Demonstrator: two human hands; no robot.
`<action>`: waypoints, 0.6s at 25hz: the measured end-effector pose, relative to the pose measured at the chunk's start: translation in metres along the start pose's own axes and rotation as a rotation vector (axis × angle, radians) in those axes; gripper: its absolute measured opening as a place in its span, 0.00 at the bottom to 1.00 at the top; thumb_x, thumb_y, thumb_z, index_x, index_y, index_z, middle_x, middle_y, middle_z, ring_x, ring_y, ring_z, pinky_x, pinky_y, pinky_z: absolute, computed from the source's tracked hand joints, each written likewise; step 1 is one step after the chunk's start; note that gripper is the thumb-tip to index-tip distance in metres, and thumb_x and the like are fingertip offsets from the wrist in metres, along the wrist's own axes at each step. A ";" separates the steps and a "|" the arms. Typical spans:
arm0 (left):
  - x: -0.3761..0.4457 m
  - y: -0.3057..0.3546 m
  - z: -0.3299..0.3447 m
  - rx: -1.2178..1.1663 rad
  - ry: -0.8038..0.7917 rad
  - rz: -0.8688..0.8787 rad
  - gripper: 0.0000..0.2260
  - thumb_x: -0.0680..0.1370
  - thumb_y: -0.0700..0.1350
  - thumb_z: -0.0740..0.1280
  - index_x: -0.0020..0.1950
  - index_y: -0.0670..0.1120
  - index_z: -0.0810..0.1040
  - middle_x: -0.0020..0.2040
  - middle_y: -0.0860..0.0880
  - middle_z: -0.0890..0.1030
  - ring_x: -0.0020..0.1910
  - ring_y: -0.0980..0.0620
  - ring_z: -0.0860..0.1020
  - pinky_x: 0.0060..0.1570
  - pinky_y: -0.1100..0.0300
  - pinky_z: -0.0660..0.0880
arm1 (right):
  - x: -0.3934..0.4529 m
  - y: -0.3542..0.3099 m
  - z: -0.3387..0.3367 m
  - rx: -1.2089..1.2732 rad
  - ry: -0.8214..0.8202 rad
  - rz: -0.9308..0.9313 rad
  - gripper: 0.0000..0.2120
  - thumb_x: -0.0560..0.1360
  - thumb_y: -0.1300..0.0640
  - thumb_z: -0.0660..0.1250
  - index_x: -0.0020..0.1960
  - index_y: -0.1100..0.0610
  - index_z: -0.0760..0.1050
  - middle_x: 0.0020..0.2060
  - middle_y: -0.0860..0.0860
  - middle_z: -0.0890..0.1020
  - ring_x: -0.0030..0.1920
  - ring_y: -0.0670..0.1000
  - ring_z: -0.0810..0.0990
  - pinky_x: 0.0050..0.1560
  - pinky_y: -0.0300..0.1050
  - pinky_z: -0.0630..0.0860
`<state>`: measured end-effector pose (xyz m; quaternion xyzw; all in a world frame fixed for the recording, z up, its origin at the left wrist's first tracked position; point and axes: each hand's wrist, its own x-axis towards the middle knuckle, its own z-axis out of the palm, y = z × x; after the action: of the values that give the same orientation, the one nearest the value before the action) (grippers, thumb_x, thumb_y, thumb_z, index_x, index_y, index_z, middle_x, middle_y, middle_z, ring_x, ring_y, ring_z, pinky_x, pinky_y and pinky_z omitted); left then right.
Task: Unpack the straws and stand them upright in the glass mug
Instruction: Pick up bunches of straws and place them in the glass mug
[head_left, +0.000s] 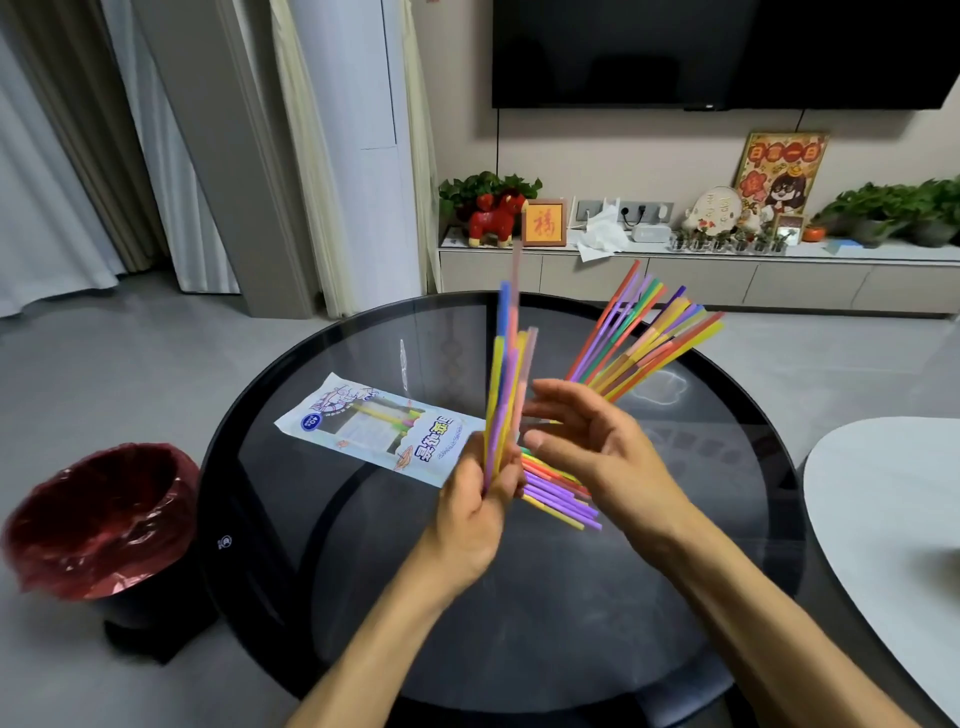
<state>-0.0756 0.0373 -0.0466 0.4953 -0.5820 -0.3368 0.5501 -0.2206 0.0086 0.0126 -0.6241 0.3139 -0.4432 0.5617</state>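
Note:
My left hand (475, 501) grips a bunch of coloured straws (505, 379) and holds them upright over the round black glass table (311, 545). My right hand (597, 447) is just right of the bunch, fingers spread, with nothing clearly in it. Behind that hand a second group of straws (647, 332) fans up and to the right. Their lower ends and the glass mug are hidden by the hand. More loose straws (558, 493) lie flat on the table under both hands. The printed straw packet (374, 426) lies flat to the left.
A black bin with a red liner (98, 519) stands on the floor left of the table. A white table (893, 514) edges in at the right. Beyond are a TV cabinet (701, 280) with plants and ornaments, and curtains at the left.

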 end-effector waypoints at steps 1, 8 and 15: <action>0.000 -0.009 0.003 0.038 -0.012 -0.012 0.10 0.78 0.48 0.63 0.57 0.46 0.75 0.48 0.49 0.80 0.47 0.60 0.79 0.50 0.63 0.75 | 0.000 0.003 0.002 0.025 -0.065 -0.024 0.22 0.74 0.69 0.68 0.66 0.59 0.71 0.56 0.54 0.83 0.58 0.53 0.82 0.56 0.46 0.80; -0.006 -0.027 0.009 0.184 -0.268 -0.088 0.06 0.82 0.45 0.59 0.48 0.49 0.73 0.39 0.53 0.79 0.37 0.62 0.75 0.42 0.63 0.71 | 0.006 0.016 -0.009 -0.196 -0.083 -0.125 0.07 0.78 0.63 0.64 0.55 0.61 0.78 0.50 0.62 0.83 0.54 0.63 0.81 0.57 0.66 0.76; 0.012 -0.017 -0.014 0.181 -0.795 -0.257 0.06 0.81 0.46 0.60 0.51 0.52 0.76 0.47 0.50 0.84 0.46 0.51 0.81 0.46 0.58 0.75 | 0.006 0.014 -0.029 -0.179 -0.206 0.002 0.07 0.76 0.63 0.68 0.49 0.68 0.78 0.40 0.52 0.86 0.43 0.52 0.85 0.45 0.48 0.82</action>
<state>-0.0573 0.0228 -0.0568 0.4418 -0.7094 -0.5149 0.1908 -0.2429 -0.0113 -0.0004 -0.7136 0.2935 -0.3467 0.5333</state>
